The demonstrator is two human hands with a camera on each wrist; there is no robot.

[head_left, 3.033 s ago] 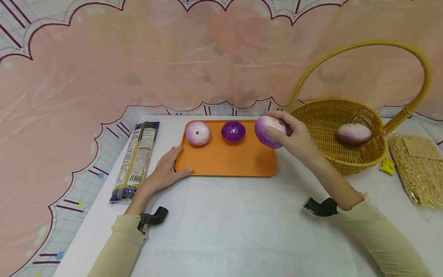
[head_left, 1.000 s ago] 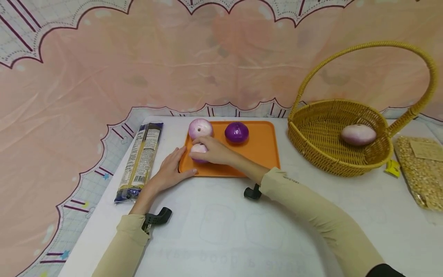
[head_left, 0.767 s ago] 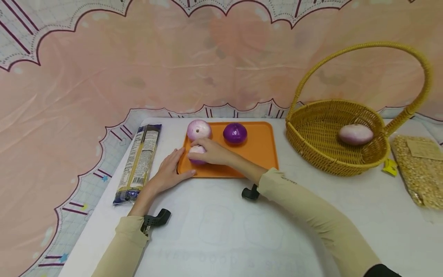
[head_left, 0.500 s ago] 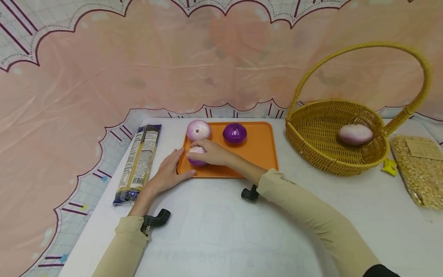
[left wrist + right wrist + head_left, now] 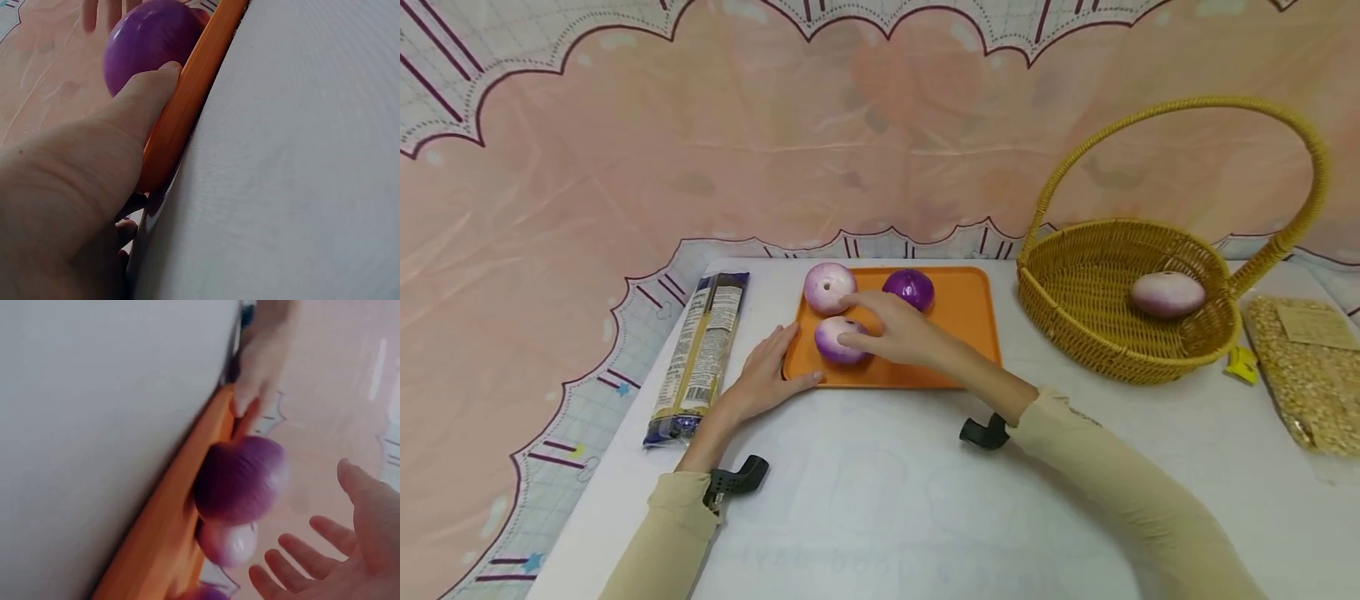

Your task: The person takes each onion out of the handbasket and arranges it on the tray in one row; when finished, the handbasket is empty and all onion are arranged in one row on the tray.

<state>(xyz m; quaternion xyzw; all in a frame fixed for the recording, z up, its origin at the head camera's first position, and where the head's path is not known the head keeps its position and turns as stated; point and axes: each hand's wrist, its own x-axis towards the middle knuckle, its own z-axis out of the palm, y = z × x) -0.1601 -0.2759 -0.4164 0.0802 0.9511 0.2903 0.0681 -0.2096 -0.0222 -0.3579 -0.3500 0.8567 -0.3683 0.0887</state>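
On the orange tray (image 5: 925, 371) lie two purple-and-white onions, one at the back left (image 5: 830, 279) and one nearer the front (image 5: 835, 340), plus a glossy dark purple onion (image 5: 910, 286). My left hand (image 5: 765, 371) grips the tray's front left corner, thumb over the front rim and fingers along the left side. My right hand (image 5: 898, 329) is beside the front onion with thumb and fingers spread; in the right wrist view a gap separates the right hand (image 5: 337, 544) from that onion (image 5: 244, 481). In the left wrist view, the left thumb (image 5: 147, 94) lies on the rim.
A wicker basket (image 5: 1075, 337) with a tall handle stands at the right, holding another onion (image 5: 1167, 294). Beside it are a small yellow packet (image 5: 1242, 365) and a bag of grains (image 5: 1307, 383). A long printed packet (image 5: 700, 358) lies left of the tray.
My right hand brought an onion from near the basket to the tray's front left, then let go and drew back rightward. My left hand has stayed at the tray corner.
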